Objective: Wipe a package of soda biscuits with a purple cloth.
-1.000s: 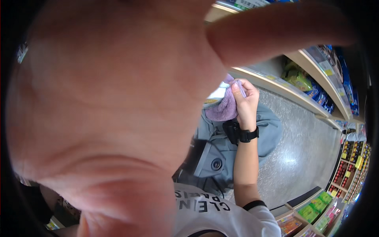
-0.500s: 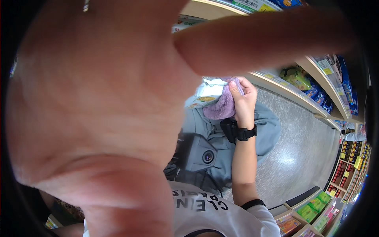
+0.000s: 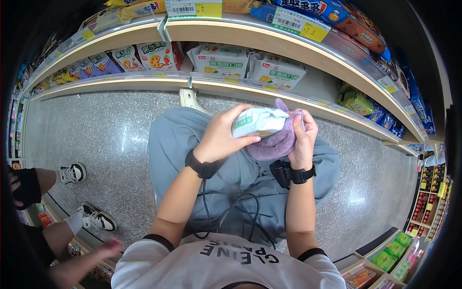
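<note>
My left hand [image 3: 219, 132] grips a white and green biscuit packet [image 3: 255, 124] in front of my lap, thumb on the near side and fingers behind. A fuzzy purple cloth [image 3: 273, 148] hangs beneath and to the right of the packet, touching it. Closed around the cloth's upper right edge is my right hand [image 3: 303, 137], its thumb facing up. The packet's right end lies against the cloth near my right fingers. Both wrists carry black straps; a small black device sits by the right one.
Ahead stands a shelf [image 3: 130, 85] with rows of biscuit packets [image 3: 219, 60] and price tags above. Another person's legs and shoes [image 3: 98, 216] are at the left, with a blurred hand [image 3: 109, 248]. Green packs [image 3: 391, 253] fill a low shelf at the right.
A large hand close to the camera covered the left half and has moved away. My left hand now shows on the packet. My right hand has kept the purple cloth, slightly lower.
</note>
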Action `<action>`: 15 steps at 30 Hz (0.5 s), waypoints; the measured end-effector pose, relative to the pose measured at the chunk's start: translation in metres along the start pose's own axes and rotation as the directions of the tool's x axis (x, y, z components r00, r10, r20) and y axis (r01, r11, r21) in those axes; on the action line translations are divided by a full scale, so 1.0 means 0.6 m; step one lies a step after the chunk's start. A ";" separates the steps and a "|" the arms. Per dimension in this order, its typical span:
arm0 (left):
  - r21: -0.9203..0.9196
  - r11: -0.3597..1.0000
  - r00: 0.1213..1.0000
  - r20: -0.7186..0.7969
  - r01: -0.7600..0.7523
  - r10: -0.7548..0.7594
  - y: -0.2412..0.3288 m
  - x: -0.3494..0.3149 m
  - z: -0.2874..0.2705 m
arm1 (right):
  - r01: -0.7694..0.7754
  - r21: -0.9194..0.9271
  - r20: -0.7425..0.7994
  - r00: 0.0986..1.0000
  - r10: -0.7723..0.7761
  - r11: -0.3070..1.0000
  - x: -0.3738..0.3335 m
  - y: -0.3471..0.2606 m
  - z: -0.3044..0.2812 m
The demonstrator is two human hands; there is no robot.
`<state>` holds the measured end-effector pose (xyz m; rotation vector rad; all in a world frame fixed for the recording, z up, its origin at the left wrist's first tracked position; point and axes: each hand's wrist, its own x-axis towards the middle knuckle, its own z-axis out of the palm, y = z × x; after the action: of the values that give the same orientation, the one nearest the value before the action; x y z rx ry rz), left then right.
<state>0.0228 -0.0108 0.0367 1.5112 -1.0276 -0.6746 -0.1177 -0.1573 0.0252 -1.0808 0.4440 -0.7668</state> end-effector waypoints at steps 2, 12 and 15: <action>-0.027 0.999 0.999 -0.045 0.021 -0.022 -0.001 -0.001 0.000 | 0.042 -0.011 -0.064 0.997 -0.042 0.999 0.002 -0.008 0.008; -0.743 0.620 0.955 0.088 0.252 -0.282 -0.016 -0.011 0.000 | -0.009 0.127 0.094 0.996 -0.003 0.992 -0.011 -0.001 -0.001; -0.477 0.846 0.955 -0.046 0.238 -0.294 -0.040 -0.006 0.031 | -0.051 0.249 0.112 0.993 0.023 0.967 -0.018 0.002 0.034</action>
<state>0.0110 -0.0167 0.0094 1.2529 -0.5118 -0.9430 -0.1107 -0.1365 0.0326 -0.8687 0.2650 -0.7069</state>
